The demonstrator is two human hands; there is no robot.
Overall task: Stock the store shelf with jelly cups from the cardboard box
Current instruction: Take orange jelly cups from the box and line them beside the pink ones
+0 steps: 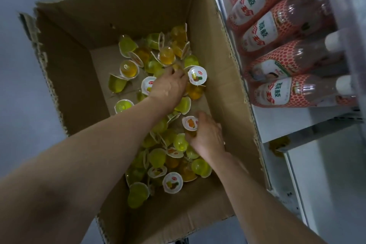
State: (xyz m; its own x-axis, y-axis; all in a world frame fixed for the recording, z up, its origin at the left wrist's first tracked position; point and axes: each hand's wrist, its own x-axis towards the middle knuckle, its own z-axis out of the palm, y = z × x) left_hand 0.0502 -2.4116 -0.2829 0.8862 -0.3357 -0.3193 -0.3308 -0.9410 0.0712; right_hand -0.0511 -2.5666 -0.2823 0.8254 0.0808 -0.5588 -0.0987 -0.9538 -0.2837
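While both bare arms reach down into one open cardboard box point(217, 25), the two hands work among a loose heap of jelly cups point(158, 157). The cups are too many and too tumbled for an exact count, though well over twenty show. Most are green or yellow, and a smaller number are orange. At least five lie with their white printed lids facing up.

The left hand point(168, 87) is knuckles-up with its fingers dug down into the heap. Its fingertips are hidden, so I cannot tell whether it has hold of anything. Just past those fingers and to the right lies one lid-up cup point(197, 75), and another white lid point(147, 85) sits against the hand's other side.

The right hand point(208, 136) is nearer the person, close to the box's right wall. Its thumb and fingers curl round a single fruit-lidded cup point(190, 123), which is still low in the box among the others. One green cup point(180, 142) sits just under its fingertips.

Well to the right of both hands, outside the box, a white shelf point(297, 117) carries at least six bottles point(277, 31) in red-and-white wrap. Three white caps are visible.
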